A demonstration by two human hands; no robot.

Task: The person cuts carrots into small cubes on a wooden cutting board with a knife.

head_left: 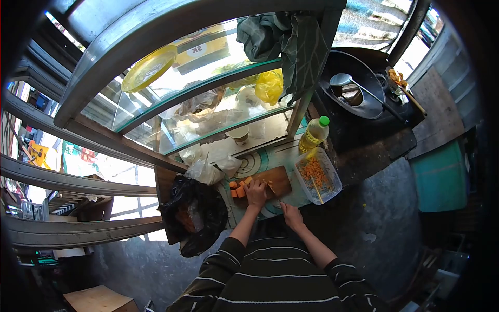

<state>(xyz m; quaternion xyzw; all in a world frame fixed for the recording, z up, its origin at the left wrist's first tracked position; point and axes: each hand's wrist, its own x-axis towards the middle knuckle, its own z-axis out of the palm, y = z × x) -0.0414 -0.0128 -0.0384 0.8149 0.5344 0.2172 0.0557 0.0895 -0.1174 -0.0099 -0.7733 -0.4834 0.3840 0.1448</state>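
On a wooden cutting board [281, 183], my left hand [255, 193] presses down on orange pieces, its fingers bent together. Several larger orange chunks [237, 191] lie just left of it. My right hand [292, 216] is closed around the handle of a knife [275, 194] at the board's near edge, the blade pointing up and left towards my left hand. Small orange bits lie on the board beside the blade. Right of the board, a clear plastic container [332, 188] holds diced orange pieces [314, 171] and a yellow stick-like utensil [316, 191].
A green-capped bottle [314, 134] stands behind the container. A black bag [182, 200] and white plastic bags [205, 170] are at the left. Behind is a glass display case [208, 117] with a cup [239, 135]. A wok [358, 106] with a ladle sits at the back right.
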